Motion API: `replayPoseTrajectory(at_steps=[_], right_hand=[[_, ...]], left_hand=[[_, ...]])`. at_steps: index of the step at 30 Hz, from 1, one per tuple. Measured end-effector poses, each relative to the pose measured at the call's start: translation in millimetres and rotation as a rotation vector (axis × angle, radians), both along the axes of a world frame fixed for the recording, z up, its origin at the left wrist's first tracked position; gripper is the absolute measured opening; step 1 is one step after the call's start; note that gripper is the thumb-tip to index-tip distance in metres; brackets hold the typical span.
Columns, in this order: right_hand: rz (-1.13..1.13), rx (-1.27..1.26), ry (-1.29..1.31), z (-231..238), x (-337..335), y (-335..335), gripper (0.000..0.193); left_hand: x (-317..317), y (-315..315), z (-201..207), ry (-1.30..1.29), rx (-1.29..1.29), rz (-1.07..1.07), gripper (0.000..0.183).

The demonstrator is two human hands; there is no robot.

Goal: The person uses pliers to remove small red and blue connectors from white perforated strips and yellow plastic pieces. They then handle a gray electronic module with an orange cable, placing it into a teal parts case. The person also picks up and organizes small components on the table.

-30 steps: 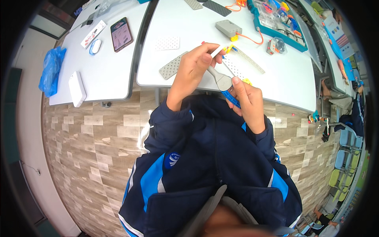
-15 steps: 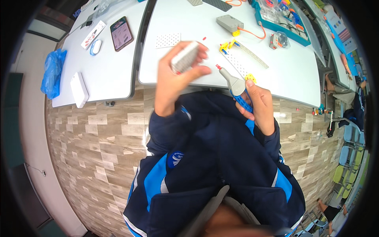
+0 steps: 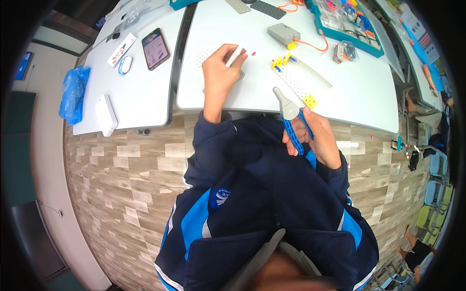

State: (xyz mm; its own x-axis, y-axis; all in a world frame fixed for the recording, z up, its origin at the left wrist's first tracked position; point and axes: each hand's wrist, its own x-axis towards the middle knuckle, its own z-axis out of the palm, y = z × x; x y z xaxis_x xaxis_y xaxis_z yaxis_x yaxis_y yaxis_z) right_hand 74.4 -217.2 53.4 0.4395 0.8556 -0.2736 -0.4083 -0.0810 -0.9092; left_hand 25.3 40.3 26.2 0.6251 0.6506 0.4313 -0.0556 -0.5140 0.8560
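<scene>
Yellow connectors looked fitted, one peg loose — our left hand pinched a white piece, our right hand gripped pliers.

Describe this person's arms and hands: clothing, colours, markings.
The left hand and right hand are bare, without gloves. The left sleeve and right sleeve are long and dark navy. Bright blue panels edged in white mark the jacket near the shoulders.
</scene>
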Motion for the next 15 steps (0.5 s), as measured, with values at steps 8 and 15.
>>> replayPoseTrajectory(at_steps=[8, 15], right_hand=[[-0.063, 0.007, -0.098, -1.8, -0.7, -4.3, 0.065], [-0.157, 0.014, -0.48, 0.4, -7.6, 11.8, 0.045]], left_hand=[[41.4, 19.5, -18.8, 0.293, 0.402, 0.055, 0.023], [13.1, 4.9, 7.5, -0.072, -0.5, -0.33, 0.045]])
